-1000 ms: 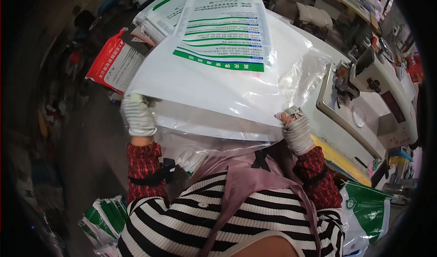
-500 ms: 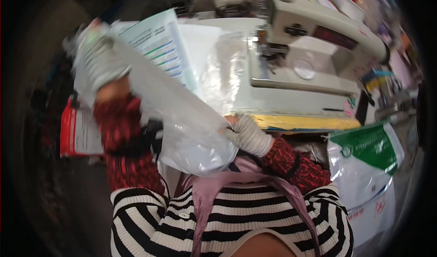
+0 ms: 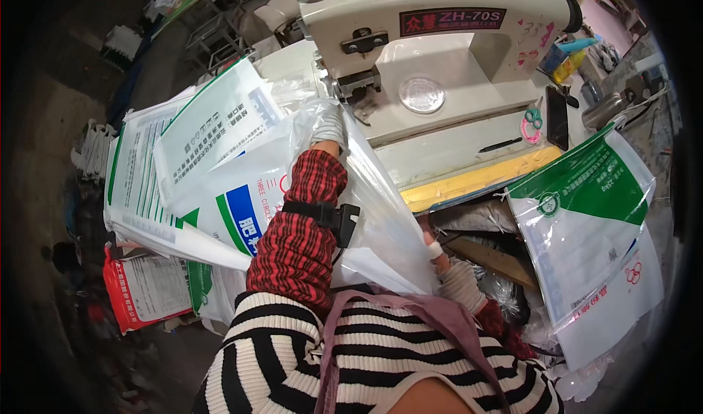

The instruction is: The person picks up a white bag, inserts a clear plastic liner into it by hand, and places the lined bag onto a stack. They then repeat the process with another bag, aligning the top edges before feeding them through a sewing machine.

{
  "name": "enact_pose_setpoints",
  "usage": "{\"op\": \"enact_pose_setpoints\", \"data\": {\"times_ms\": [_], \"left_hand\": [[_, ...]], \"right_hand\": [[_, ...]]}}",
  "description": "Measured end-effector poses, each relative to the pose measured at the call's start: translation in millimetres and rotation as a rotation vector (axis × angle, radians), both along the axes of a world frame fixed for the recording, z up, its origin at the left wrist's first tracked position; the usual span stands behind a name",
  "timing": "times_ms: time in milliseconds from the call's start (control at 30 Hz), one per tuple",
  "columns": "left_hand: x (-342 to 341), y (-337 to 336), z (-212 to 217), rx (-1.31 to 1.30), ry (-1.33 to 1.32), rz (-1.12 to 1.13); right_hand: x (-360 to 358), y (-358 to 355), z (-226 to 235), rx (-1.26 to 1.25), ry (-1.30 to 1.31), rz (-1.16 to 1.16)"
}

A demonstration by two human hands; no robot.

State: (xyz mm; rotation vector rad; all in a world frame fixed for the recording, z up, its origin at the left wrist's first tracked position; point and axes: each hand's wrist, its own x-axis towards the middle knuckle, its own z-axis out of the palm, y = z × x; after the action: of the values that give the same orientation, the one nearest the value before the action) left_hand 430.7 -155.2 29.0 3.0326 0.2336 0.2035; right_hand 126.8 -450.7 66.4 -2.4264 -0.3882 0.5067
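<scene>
Work surface: your pale tabletop carries a yellow strip along its near edge.
Machine: a cream, heavy-bodied sewing machine stands on the tabletop, its needle end toward the left.
Plastic in hand: the translucent white plastic sheeting you are handling slopes from beside the needle end down over the near edge to your body, just left of the yellow strip's left end.
Printed bag: a white bag with blue and green print lies left of and partly beneath your left forearm; whether it is joined to the sheeting cannot be told.
Bag stack: flat white bags with green lines and dense print are layered left of the printed bag.
Right-hand bag: a glossy white bag with a green panel hangs by the tabletop's right near corner.
Red bag: a red-and-white printed bag sits below the stack.
Left hand: your gloved left hand is at the sheeting's upper end, fingers covered by film; opening and grip cannot be told.
Right hand: your gloved right hand has bare fingertips at the sheeting's right edge; firmness of hold and finger spread cannot be told.
Phone-shaped item: a flat black rectangle rests near the tabletop's right edge.
Scissors: teal-and-pink handled scissors lie just left of it.
Pen: a slim black pen lies behind the yellow strip.
</scene>
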Motion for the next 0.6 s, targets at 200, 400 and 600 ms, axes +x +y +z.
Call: {"op": "enact_pose_setpoints", "data": {"times_ms": [200,400,600], "left_hand": [[65,127,-54,0.090,-0.319,-0.023],[22,118,5,-0.128,-0.541,-0.340],[-174,183,68,0.094,-0.051,-0.880]], "right_hand": [[61,80,10,0.038,-0.150,0.221],[163,140,16,0.102,-0.154,0.110],[245,164,1,0.114,-0.028,0.171]]}}
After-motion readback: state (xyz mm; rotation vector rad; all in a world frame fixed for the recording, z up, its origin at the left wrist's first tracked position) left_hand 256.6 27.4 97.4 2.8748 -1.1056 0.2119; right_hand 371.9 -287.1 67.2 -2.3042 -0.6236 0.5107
